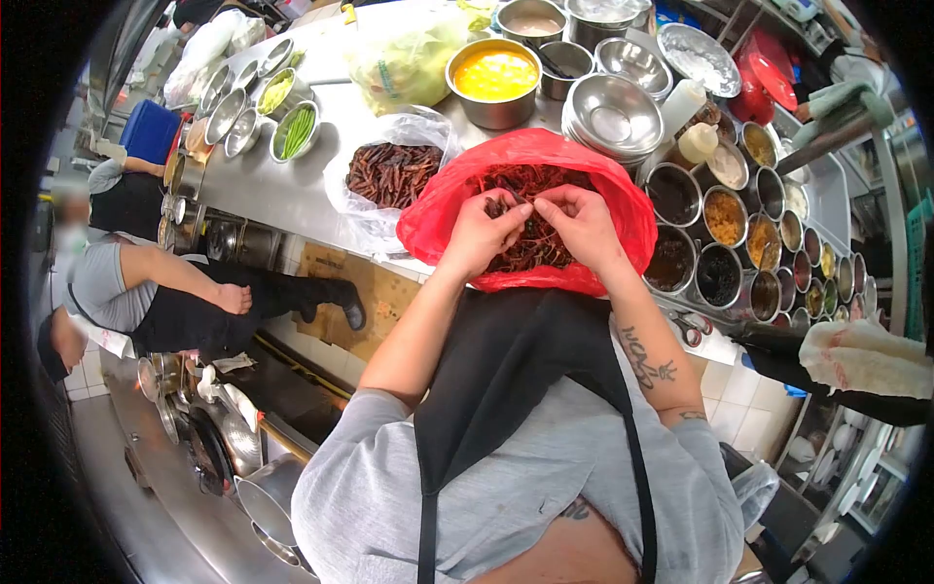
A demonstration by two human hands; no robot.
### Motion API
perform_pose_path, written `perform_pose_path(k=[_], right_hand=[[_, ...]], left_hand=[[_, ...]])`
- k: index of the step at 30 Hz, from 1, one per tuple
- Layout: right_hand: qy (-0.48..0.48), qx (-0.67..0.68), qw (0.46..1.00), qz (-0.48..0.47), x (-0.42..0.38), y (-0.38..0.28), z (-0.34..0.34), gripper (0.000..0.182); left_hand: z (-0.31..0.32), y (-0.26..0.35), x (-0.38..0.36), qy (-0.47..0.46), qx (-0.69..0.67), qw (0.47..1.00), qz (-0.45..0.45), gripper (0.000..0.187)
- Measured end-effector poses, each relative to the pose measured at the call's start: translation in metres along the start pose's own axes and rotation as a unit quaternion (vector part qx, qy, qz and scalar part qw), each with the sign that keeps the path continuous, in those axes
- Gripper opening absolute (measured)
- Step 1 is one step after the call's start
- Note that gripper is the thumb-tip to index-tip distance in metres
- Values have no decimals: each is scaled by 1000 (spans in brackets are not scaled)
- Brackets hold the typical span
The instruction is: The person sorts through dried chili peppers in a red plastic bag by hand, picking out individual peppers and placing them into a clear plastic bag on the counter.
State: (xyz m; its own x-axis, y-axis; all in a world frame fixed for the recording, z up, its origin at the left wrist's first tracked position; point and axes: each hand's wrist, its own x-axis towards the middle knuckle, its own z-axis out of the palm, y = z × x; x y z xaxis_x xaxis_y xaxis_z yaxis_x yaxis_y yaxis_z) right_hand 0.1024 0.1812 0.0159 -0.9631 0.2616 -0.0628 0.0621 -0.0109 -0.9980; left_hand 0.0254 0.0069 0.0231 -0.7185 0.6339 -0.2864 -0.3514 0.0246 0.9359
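Note:
An open red plastic bag (428, 209) sits at the counter's front edge, filled with dark red dried chillies (530, 258). Over its mouth, my left hand (489, 231) is closed with a few dried chillies between thumb and fingers. Beside it, my right hand (582, 224) pinches at the same spot, thumb and forefinger almost meeting those of the left. The tip of the chilli between them is too small to make out fully. Just left of the red bag, a clear plastic bag (431, 125) lies open around more whole dried chillies (389, 175).
A pot of yellow liquid (496, 76) and stacked steel bowls (615, 112) stand behind the red bag. Several sauce and spice pots (723, 216) crowd the right. Scissors (693, 329) lie near the front edge. Co-workers (146, 282) stand at left beside the stove.

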Motion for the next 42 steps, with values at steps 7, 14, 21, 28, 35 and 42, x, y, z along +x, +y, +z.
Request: perform_pose_path(k=[7,14,21,28,35,42], right_hand=[[-58,-124,991,14,-9,-14,5,24],[-4,-227,974,-11,-1,1,-15,18],[-146,-319,937,6,-9,-11,-11,20],[-111,-311,944,-11,0,-9,-14,19],[-49,-128,990,37,0,-17,-13,17],[-99,67,983,142,-1,-4,-26,18]], left_hand=[[7,5,0,52,-77,996,-13,17],[-3,0,3,41,-224,973,-38,8],[-14,-4,-1,-50,-270,960,-55,11],[-6,3,-4,5,72,997,-13,20],[18,10,-6,-11,310,948,76,21],[11,11,-5,-22,344,924,164,17]])
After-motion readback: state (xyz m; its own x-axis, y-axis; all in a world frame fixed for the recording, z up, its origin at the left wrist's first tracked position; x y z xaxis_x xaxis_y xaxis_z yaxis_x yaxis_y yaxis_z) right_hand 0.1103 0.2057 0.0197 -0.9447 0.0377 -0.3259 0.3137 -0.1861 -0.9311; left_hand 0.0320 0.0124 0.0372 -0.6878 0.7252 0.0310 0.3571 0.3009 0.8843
